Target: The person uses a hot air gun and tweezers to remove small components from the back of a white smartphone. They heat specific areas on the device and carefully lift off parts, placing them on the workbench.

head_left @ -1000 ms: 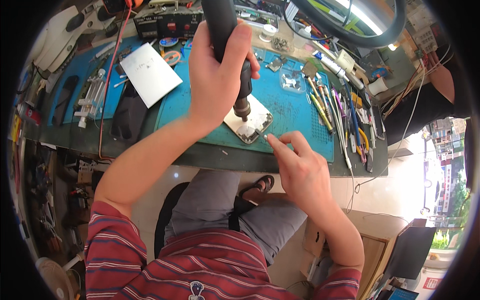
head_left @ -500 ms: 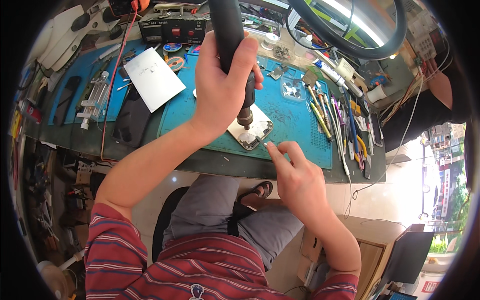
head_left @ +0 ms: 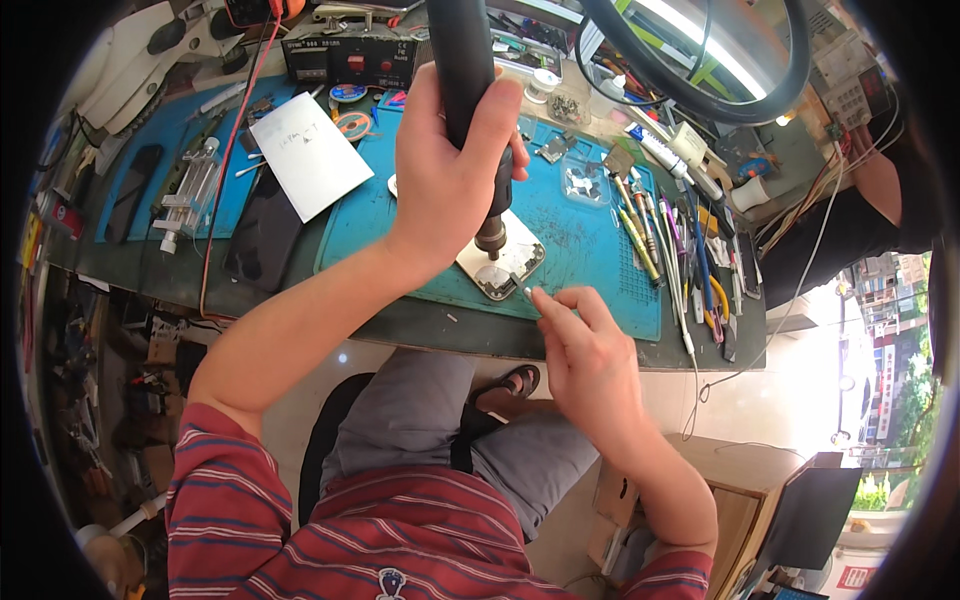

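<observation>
Two tools held: my left grip point(head_left: 445, 180) wraps the heat gun point(head_left: 461, 70), nozzle point(head_left: 490, 236) down toward the phone point(head_left: 517, 254) below; right grip point(head_left: 592, 350) pinches a slim tool point(head_left: 527, 291), likely for fine control.

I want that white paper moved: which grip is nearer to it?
Left. The left grip is just right of the white paper; the right grip is farther right and lower in view.

Matt plastic handle point(head_left: 463, 70), metal nozzle point(head_left: 490, 237)
</observation>
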Available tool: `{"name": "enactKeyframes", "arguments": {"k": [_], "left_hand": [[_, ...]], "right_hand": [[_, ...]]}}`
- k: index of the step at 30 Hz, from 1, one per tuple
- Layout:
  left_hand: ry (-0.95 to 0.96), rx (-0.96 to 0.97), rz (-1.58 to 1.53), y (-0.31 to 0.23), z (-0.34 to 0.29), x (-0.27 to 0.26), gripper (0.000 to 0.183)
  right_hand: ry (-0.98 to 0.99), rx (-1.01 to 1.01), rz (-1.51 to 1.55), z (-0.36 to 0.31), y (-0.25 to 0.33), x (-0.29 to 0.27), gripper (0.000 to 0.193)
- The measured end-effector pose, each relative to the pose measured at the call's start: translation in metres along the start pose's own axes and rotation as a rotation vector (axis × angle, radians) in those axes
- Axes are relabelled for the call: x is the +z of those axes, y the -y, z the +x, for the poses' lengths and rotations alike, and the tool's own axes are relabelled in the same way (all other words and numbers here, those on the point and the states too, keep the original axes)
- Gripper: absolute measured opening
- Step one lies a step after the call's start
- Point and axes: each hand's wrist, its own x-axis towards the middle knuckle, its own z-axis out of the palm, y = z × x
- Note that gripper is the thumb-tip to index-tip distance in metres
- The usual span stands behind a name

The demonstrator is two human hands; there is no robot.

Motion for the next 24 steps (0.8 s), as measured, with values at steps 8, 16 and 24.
{"name": "enactKeyframes", "arguments": {"k": [8, 16, 24], "left_hand": [[-0.013, -0.013, -0.017, 0.0, 0.0, 0.001, 0.024], [-0.019, -0.015, -0.023, -0.002, 0.003, -0.002, 0.025], [-0.034, 0.044, 0.007, -0.019, 0.014, -0.009, 0.027]], "right_hand": [[-0.004, -0.024, -0.12, -0.002, 0.001, 0.004, 0.045], [0.07, -0.025, -0.108, 0.011, 0.0, -0.005, 0.044], [0.217, -0.151, -0.235, 0.031, 0.001, -0.012, 0.054]]}}
